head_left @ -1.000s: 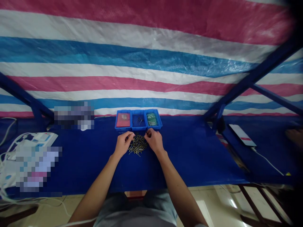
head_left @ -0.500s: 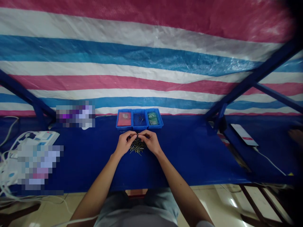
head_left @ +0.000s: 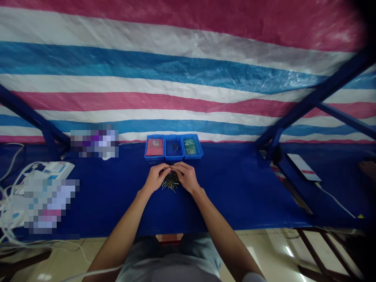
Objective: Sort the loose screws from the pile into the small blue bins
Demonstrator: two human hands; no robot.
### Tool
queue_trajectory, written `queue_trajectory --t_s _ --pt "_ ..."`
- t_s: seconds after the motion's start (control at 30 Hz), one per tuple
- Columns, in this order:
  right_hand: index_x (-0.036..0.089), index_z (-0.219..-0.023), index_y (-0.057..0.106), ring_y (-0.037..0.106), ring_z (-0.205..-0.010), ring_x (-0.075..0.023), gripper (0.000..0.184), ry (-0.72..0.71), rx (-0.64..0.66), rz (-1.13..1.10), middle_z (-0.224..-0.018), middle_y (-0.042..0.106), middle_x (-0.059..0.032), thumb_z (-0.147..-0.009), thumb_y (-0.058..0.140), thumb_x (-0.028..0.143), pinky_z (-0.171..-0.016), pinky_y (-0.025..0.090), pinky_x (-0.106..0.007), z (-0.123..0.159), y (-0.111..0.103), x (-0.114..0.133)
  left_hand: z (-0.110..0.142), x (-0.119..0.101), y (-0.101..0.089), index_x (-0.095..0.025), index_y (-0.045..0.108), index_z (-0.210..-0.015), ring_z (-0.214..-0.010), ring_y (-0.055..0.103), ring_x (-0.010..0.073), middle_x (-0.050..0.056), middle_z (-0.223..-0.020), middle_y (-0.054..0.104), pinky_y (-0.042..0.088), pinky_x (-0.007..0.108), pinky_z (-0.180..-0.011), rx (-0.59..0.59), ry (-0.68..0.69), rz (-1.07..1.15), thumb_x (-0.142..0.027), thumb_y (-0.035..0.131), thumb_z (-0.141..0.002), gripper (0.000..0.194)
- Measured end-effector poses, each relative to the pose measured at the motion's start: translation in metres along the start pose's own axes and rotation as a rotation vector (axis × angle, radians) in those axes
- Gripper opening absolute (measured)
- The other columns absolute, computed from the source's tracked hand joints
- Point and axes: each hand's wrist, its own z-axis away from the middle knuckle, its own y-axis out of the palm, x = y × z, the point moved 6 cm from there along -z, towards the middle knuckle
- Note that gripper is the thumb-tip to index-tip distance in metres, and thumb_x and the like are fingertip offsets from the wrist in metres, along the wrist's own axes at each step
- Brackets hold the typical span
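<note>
My left hand (head_left: 156,178) and my right hand (head_left: 188,178) meet fingertip to fingertip at the middle of the blue table (head_left: 235,188). Both are closed in a pinch, and whatever small thing lies between the fingertips is too small to make out. Just below them a pile of thin metal pieces (head_left: 170,185), dark and brass-coloured like screws or nails, spreads on the tabletop, partly covered by the fingers. Beyond my hands three blue bins stand side by side: the left bin (head_left: 154,158) has a red lining, the middle bin (head_left: 174,158) several thin dark pieces, the right bin (head_left: 201,152) green with pale pieces.
On the left lie a white power strip (head_left: 63,168) and tangled white cables (head_left: 7,235). A phone (head_left: 304,167) with a charging cable rests on the right, near another person's hand (head_left: 367,167). Blue frame bars (head_left: 311,100) slope up at both sides before a striped sheet (head_left: 188,86).
My right hand's fingers have straightened a little and drawn closer to the left fingertips. Otherwise both hands keep their place over the pile; the view has shifted very slightly.
</note>
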Motion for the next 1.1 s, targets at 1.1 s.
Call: queue_trajectory --t_s 1.1 --pt "0.020 -0.072 0.050 0.049 -0.058 -0.0122 0.036 0.039 0.099 0.339 -0.066 0.054 0.0004 -0.105 0.038 0.032 -0.061 0.036 -0.024 0.001 0.011 0.003 0.001 -0.006 0.000 -0.018 0.069 -0.084 -0.072 0.063 0.0147 0.003 -0.078 0.069 0.046 0.024 -0.073 -0.055 0.111 -0.055 -0.029 0.052 -0.097 0.024"
